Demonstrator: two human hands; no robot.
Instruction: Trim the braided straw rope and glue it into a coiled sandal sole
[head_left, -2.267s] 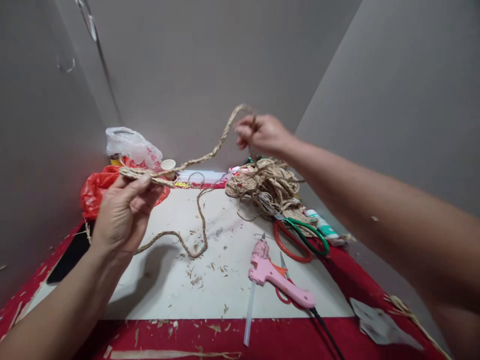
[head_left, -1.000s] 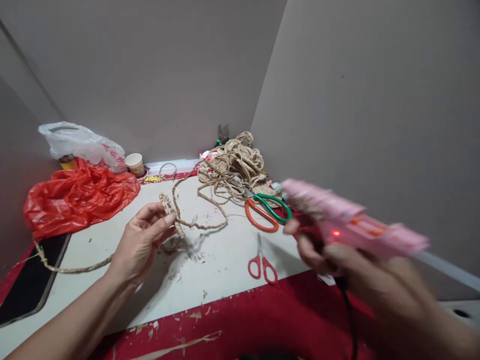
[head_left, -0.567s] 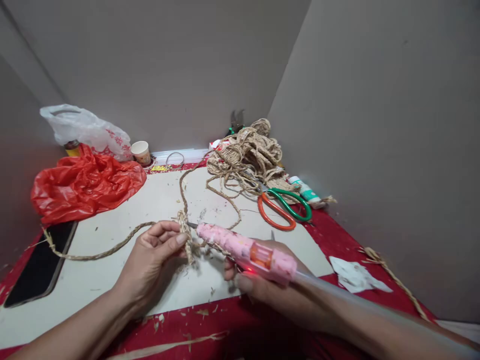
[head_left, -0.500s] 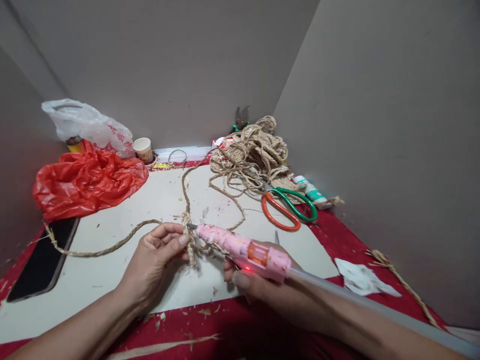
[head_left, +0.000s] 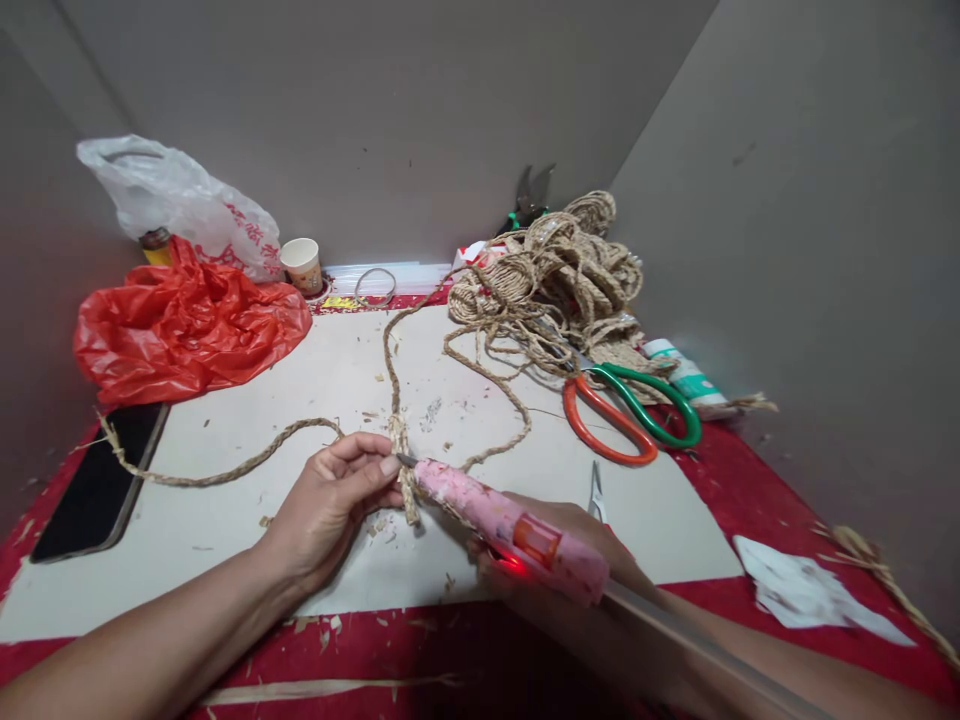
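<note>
My left hand (head_left: 341, 500) pinches a short piece of braided straw rope (head_left: 409, 495) between thumb and fingers above the white board. My right hand (head_left: 547, 565) is wrapped round a pink hot glue gun (head_left: 510, 520), whose red light glows; a long translucent glue stick (head_left: 675, 635) runs out of its back. The gun's dark nozzle meets the braided piece close to my left fingertips. A longer cord (head_left: 394, 360) leads from the piece toward the back. Another cord (head_left: 240, 472) lies to the left, its frayed end over a black phone (head_left: 94, 490).
A heap of straw rope (head_left: 562, 265) lies at the back right, with orange-and-green-handled scissors (head_left: 611, 420) before it. Pliers (head_left: 531, 195) stand behind. A red plastic bag (head_left: 191, 330), white bag (head_left: 176, 205) and paper cup (head_left: 301, 265) are back left. A crumpled tissue (head_left: 806, 590) lies right.
The view has shifted, so most things sit farther right in it. The glue gun's nozzle stays at the braided piece, and both hands keep their hold.
</note>
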